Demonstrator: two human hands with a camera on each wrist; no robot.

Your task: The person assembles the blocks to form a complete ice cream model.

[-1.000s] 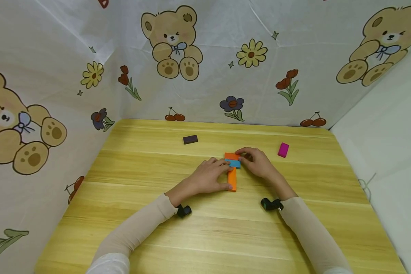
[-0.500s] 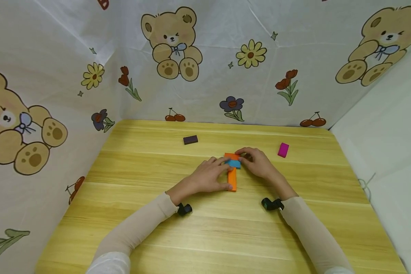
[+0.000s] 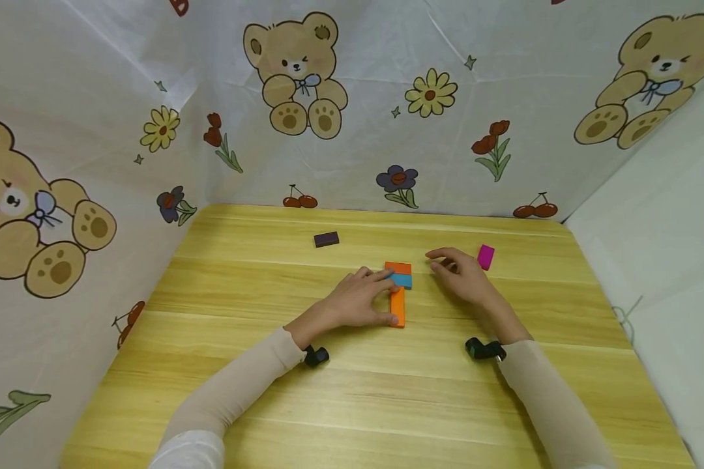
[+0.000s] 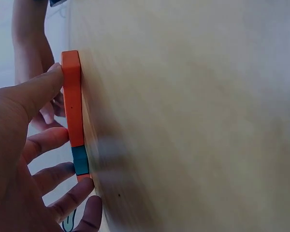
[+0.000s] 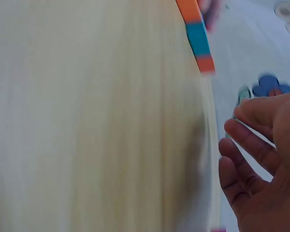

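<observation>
Three blocks lie flat and touching on the table: an orange block (image 3: 397,307) pointing lengthwise toward me, a blue block (image 3: 403,281) across its far end, and a red-orange block (image 3: 399,267) behind the blue one. My left hand (image 3: 359,301) rests against their left side. In the left wrist view its thumb touches the long orange block (image 4: 73,101) near one end, and the spread fingers touch along the row. My right hand (image 3: 460,277) is apart from the blocks, off to their right, with loosely bent fingers and nothing held. Beyond its knuckles lies a magenta block (image 3: 485,256).
A dark brown block (image 3: 326,239) lies alone toward the back of the wooden table (image 3: 352,404). A pale cloth wall (image 3: 352,163) printed with bears and flowers rises along the back edge and left side. A plain white wall (image 3: 651,215) stands on the right.
My right hand has let go of the red-orange block's right end and moved right, toward the magenta block. The left hand and the three joined blocks stay in place.
</observation>
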